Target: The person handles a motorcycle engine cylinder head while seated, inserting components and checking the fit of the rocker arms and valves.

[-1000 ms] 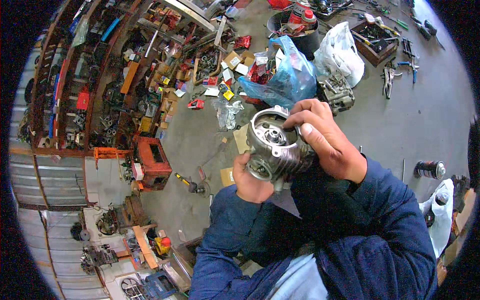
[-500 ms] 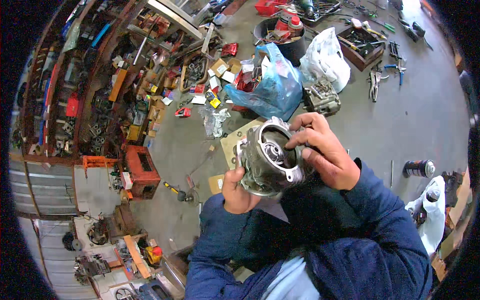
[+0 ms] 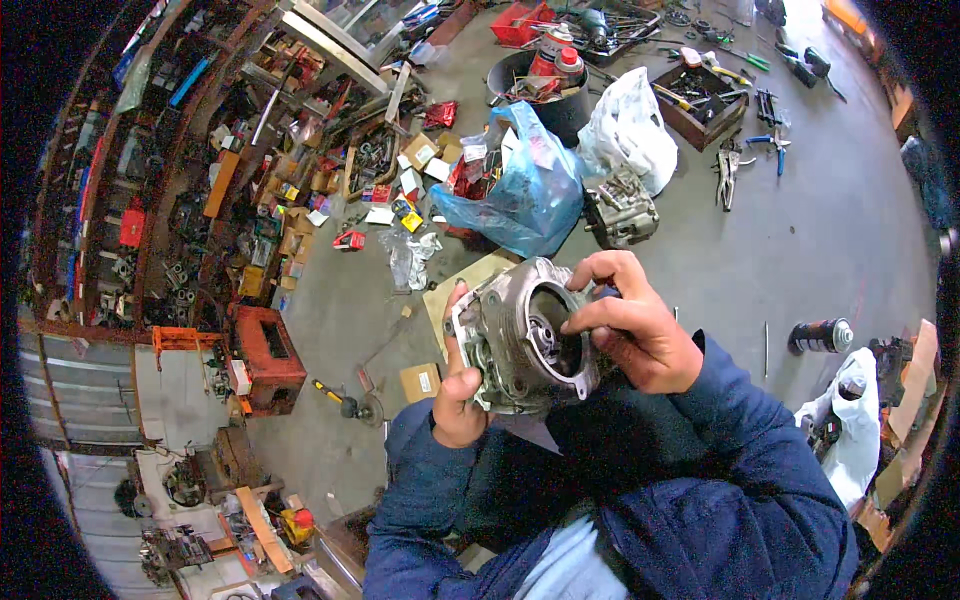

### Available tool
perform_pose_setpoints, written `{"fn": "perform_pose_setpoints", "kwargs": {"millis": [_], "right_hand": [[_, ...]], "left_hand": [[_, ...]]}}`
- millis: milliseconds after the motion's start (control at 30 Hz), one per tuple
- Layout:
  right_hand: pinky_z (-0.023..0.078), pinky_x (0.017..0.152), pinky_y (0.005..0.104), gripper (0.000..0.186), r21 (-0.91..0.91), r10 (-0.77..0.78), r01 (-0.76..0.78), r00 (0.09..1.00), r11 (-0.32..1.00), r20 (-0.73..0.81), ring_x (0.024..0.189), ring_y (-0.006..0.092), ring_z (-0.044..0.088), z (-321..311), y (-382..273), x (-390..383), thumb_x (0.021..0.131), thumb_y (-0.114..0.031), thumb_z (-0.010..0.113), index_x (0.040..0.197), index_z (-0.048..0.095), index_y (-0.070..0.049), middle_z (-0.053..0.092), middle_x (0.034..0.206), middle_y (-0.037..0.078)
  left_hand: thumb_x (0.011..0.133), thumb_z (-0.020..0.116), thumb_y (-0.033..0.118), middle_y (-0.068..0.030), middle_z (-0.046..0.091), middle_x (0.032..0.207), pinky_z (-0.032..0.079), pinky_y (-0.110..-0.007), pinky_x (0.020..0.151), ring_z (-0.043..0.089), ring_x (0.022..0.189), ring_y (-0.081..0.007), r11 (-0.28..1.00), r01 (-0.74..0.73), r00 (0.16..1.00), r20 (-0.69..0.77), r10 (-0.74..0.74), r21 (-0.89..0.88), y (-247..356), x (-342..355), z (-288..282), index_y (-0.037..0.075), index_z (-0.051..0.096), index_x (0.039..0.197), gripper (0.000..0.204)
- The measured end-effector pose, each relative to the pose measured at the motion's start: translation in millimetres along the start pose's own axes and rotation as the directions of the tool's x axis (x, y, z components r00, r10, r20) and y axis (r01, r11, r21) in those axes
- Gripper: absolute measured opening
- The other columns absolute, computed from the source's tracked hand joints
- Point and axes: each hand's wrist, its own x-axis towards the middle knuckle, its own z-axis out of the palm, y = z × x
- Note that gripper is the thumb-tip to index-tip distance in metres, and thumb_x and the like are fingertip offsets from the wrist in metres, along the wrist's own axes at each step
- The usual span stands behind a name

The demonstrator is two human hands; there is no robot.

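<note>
Over my lap I hold a grey metal engine casting that looks like a cylinder head (image 3: 530, 335), tilted so that its round opening faces up and to the right. A coiled spring shows inside the opening. My left hand (image 3: 460, 405) is closed round its left side, with the thumb in front and a finger behind the edge. My right hand (image 3: 640, 330) bends over the right rim, one fingertip reaching into the opening. Its thumb is largely hidden under the fingers. Beneath the casting lies a flat piece of cardboard (image 3: 437, 302) on the floor.
A blue plastic bag (image 3: 535, 190), a white bag (image 3: 635, 130) and another metal casting (image 3: 622, 207) stand ahead. Pliers (image 3: 730, 175) and a wooden tool box (image 3: 705, 115) lie farther right. A spray can (image 3: 820, 336) rests at right; an orange metal box (image 3: 265, 360) stands left.
The casting has turned in my hands, its opening now facing more to the right. A left finger now shows behind its edge. My view has shifted slightly.
</note>
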Motion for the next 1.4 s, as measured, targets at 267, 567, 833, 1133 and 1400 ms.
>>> {"fn": "perform_pose_setpoints", "kwargs": {"millis": [267,567,833,1133,1400], "right_hand": [[0.036,0.112,0.0502,0.042,-0.076,-0.047,0.047,0.999,0.996,0.005,0.126,0.0391,0.049,1.3,-3.8,0.7,0.073,0.002,0.068,0.111,0.074,-0.013,0.055,0.130,0.016],[0.036,0.110,0.0505,0.030,-0.156,-0.089,0.087,0.996,0.984,-0.004,0.122,0.0374,0.050,2.3,-13.4,2.6,0.082,-0.002,0.072,0.109,0.077,-0.015,0.056,0.125,0.014],[0.036,0.111,0.0484,0.031,-0.251,-0.042,0.046,0.999,0.967,0.023,0.124,0.0369,0.050,4.7,-25.1,2.9,0.078,0.003,0.072,0.105,0.075,-0.011,0.055,0.128,0.015],[0.041,0.099,0.0453,0.029,-0.255,-0.048,0.029,0.997,0.967,-0.068,0.109,0.0341,0.053,9.7,-28.2,5.6,0.078,-0.023,0.089,0.099,0.074,-0.009,0.056,0.110,0.010],[0.040,0.092,0.0434,0.035,-0.233,-0.118,0.102,0.991,0.967,-0.057,0.101,0.0294,0.052,11.6,-22.5,10.3,0.075,-0.031,0.090,0.102,0.077,-0.013,0.057,0.099,0.005]], "left_hand": [[0.075,0.074,0.049,-0.0173,0.033,0.165,0.037,-0.051,0.123,0.042,0.149,-0.0372,0.992,-0.041,0.999,0.022,0.038,0.117,2.0,-1.6,-1.5,0.017,0.008,0.168,0.119],[0.073,0.073,0.055,-0.0195,0.032,0.164,0.035,-0.050,0.124,0.040,0.149,-0.0380,0.982,-0.039,0.999,0.009,0.038,0.183,4.6,-3.9,4.0,0.015,0.004,0.168,0.124],[0.069,0.076,0.057,-0.0195,0.035,0.162,0.036,-0.050,0.123,0.043,0.147,-0.0375,0.981,-0.053,0.998,-0.031,0.059,0.187,0.6,-4.1,0.0,0.014,0.007,0.168,0.128],[0.067,0.077,0.056,-0.0185,0.036,0.162,0.036,-0.050,0.123,0.044,0.147,-0.0367,0.978,-0.061,0.997,-0.024,0.067,0.199,-0.1,-3.8,0.7,0.017,0.009,0.168,0.129],[0.068,0.074,0.056,-0.0187,0.036,0.162,0.037,-0.050,0.123,0.044,0.148,-0.0374,0.976,-0.063,0.998,-0.010,0.066,0.207,-3.7,-0.1,-3.1,0.016,0.008,0.169,0.127]]}}
